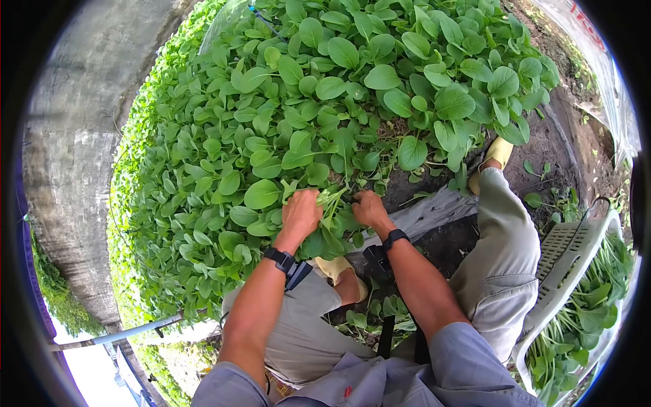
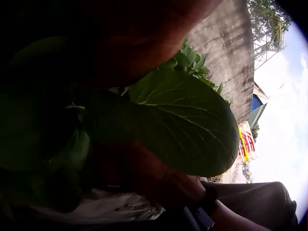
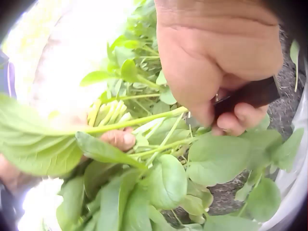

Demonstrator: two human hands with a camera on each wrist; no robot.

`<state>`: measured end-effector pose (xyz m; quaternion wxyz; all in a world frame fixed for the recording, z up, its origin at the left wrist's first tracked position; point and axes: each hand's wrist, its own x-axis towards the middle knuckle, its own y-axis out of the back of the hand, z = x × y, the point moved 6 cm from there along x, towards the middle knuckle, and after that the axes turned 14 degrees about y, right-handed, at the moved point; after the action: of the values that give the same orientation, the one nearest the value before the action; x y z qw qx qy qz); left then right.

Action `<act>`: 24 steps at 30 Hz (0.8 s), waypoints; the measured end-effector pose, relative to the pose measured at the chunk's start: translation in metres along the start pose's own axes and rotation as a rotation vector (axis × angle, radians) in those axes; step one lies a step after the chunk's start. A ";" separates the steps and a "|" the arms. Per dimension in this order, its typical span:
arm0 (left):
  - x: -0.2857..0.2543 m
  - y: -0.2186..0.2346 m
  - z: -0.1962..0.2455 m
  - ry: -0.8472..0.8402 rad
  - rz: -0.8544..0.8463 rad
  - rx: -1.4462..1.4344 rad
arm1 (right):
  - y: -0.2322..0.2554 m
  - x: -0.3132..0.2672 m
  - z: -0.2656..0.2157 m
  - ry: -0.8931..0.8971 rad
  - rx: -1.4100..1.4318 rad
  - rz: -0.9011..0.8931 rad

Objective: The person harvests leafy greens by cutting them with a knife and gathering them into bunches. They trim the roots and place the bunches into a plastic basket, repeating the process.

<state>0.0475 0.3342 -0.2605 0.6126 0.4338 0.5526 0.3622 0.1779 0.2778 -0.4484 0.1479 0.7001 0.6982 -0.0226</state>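
In the head view the left hand [image 1: 302,211] grips a bunch of cut green stems [image 1: 331,201], whose leaves hang below it. Close by on its right, the right hand [image 1: 371,209] is curled. The right wrist view shows that hand [image 3: 221,62] gripping a dark, flat tool [image 3: 248,98], its thumb and fingers beside the end of a pale stem [image 3: 166,114]. Opposite, the left hand's fingertips [image 3: 120,139] wrap the pale stems. A broad leaf [image 2: 187,120] fills the middle of the left wrist view, with much of that view in deep shadow.
Dense leafy plants [image 1: 258,122] cover the bed ahead. A pale crate [image 1: 573,261] with harvested greens [image 1: 583,319] stands at the right. Plastic sheeting [image 1: 434,216] edges the bed near the feet. A concrete strip [image 1: 74,163] runs along the left.
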 end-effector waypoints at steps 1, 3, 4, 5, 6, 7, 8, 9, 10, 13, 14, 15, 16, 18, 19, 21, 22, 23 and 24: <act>-0.003 0.005 0.001 -0.055 0.034 -0.055 | 0.002 -0.009 0.003 -0.230 0.331 -0.042; -0.009 0.010 0.001 -0.113 0.069 -0.119 | 0.014 -0.022 -0.017 -0.223 0.794 -0.053; -0.014 0.013 0.000 -0.156 0.080 -0.164 | 0.018 -0.028 -0.039 -0.204 1.264 -0.066; -0.018 0.017 0.000 -0.196 0.094 -0.207 | 0.025 -0.031 -0.056 -0.141 1.254 -0.038; -0.023 0.025 0.001 -0.193 0.103 -0.212 | 0.029 -0.032 -0.064 -0.136 1.248 -0.045; -0.028 0.035 0.005 -0.177 0.036 -0.188 | 0.036 -0.030 -0.074 -0.048 1.123 -0.059; -0.034 0.045 0.009 -0.164 -0.030 -0.164 | 0.044 -0.029 -0.085 0.041 0.995 -0.071; -0.044 0.062 0.016 -0.169 -0.018 -0.171 | 0.055 -0.029 -0.101 0.099 0.900 -0.058; -0.054 0.084 0.021 -0.162 0.046 -0.254 | 0.065 -0.030 -0.117 0.112 0.889 -0.056; -0.073 0.125 0.039 -0.323 0.213 -0.412 | 0.083 -0.042 -0.183 0.374 0.449 -0.120; -0.083 0.138 0.049 -0.488 0.310 -0.483 | 0.082 -0.047 -0.199 0.382 0.446 -0.125; -0.083 0.135 0.052 -0.375 0.186 -0.509 | 0.081 -0.052 -0.212 0.391 0.578 -0.121; -0.083 0.140 0.052 -0.375 0.189 -0.510 | 0.080 -0.056 -0.219 0.397 0.710 -0.115; -0.069 0.128 0.047 -0.102 -0.124 -0.468 | 0.085 -0.058 -0.213 0.391 0.752 -0.126; -0.071 0.128 0.048 -0.120 -0.009 -0.376 | 0.086 -0.058 -0.201 0.315 0.697 -0.124; -0.070 0.111 0.048 -0.189 0.074 -0.322 | 0.084 -0.042 -0.150 0.262 0.203 -0.119; -0.069 0.101 0.047 -0.250 0.157 -0.269 | 0.074 -0.036 -0.120 0.258 0.209 -0.119; -0.063 0.084 0.045 -0.242 0.132 -0.295 | 0.069 -0.035 -0.094 0.291 -0.158 -0.032; -0.057 0.069 0.042 -0.240 0.124 -0.291 | 0.065 -0.036 -0.079 0.316 -0.526 0.052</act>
<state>0.0847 0.3010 -0.1753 0.7068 0.4137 0.3898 0.4211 0.2277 0.2625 -0.3533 0.2141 0.6504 0.6763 0.2717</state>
